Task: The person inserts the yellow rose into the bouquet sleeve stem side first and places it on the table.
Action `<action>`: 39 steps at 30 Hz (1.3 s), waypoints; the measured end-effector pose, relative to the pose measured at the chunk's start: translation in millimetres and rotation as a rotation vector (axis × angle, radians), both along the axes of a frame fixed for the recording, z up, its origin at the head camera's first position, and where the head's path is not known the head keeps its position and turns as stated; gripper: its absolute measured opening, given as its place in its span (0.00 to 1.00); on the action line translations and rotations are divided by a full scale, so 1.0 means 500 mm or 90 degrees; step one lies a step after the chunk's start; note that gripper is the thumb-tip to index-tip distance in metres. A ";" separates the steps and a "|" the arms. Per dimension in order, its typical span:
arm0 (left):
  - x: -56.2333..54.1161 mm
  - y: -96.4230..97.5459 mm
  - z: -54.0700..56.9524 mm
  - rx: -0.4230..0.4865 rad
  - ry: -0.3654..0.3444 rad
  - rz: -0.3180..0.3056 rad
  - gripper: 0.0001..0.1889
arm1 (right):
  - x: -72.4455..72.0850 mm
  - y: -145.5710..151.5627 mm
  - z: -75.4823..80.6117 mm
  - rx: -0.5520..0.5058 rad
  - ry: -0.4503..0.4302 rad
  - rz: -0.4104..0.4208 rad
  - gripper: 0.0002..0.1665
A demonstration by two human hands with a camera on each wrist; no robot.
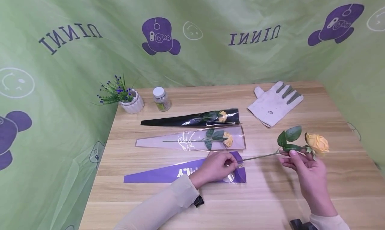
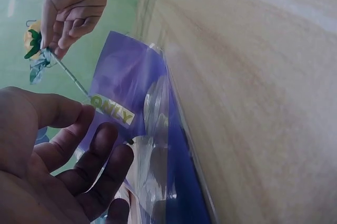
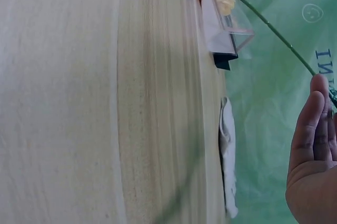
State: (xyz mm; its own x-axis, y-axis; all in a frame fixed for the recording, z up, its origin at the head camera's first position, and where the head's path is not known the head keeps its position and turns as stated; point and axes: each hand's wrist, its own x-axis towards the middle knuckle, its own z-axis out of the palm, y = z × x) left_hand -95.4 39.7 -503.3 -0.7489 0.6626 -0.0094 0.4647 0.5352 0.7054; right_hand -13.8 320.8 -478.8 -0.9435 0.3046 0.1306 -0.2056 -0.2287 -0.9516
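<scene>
My right hand (image 1: 311,176) pinches an artificial yellow rose (image 1: 318,144) by its stem just below the bloom, near the green leaves. The stem (image 1: 261,156) slants down to the left, its lower end at the mouth of a purple flower sleeve (image 1: 156,174) with a clear film front. My left hand (image 1: 217,166) is at that mouth, thumb and finger pinching the sleeve's edge beside the stem. In the left wrist view, the stem runs past these fingertips by the "ONLY" lettering (image 2: 112,110). The right wrist view shows the stem (image 3: 274,31) leading away from the fingers.
Behind the purple sleeve lie a white-and-clear sleeve (image 1: 156,142) and a black sleeve (image 1: 168,121), each with a yellow rose inside. Farther back stand a potted plant (image 1: 132,104) and a white-capped jar (image 1: 162,99). A work glove (image 1: 270,106) lies at the back right.
</scene>
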 end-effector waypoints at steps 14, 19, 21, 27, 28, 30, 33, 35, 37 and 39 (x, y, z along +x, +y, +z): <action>0.001 0.000 0.008 0.022 -0.013 -0.032 0.05 | 0.008 -0.006 -0.020 0.001 -0.004 0.026 0.04; 0.002 -0.001 0.013 0.020 -0.012 -0.032 0.04 | 0.018 -0.022 -0.029 -0.021 -0.022 0.049 0.08; 0.002 -0.002 0.014 0.018 -0.015 -0.032 0.05 | 0.022 -0.026 -0.033 -0.038 -0.016 0.064 0.10; 0.000 -0.004 0.013 0.011 0.013 -0.036 0.05 | 0.021 -0.022 -0.040 -0.149 0.068 0.112 0.15; 0.000 -0.004 0.013 0.008 0.025 -0.037 0.05 | 0.020 -0.022 -0.040 -0.164 0.075 0.110 0.15; 0.001 -0.004 0.013 -0.001 0.052 -0.040 0.05 | 0.020 -0.022 -0.040 -0.174 0.073 0.104 0.15; 0.003 -0.004 0.015 -0.017 0.092 -0.044 0.05 | 0.020 -0.022 -0.040 -0.157 0.062 0.100 0.15; 0.005 -0.004 0.015 -0.022 0.114 -0.047 0.05 | 0.019 -0.022 -0.041 -0.147 0.062 0.110 0.15; 0.006 -0.004 0.018 -0.020 0.128 -0.049 0.05 | 0.018 -0.022 -0.043 -0.141 0.063 0.125 0.15; 0.006 -0.003 0.019 -0.015 0.138 -0.049 0.05 | 0.017 -0.023 -0.044 -0.128 0.059 0.140 0.16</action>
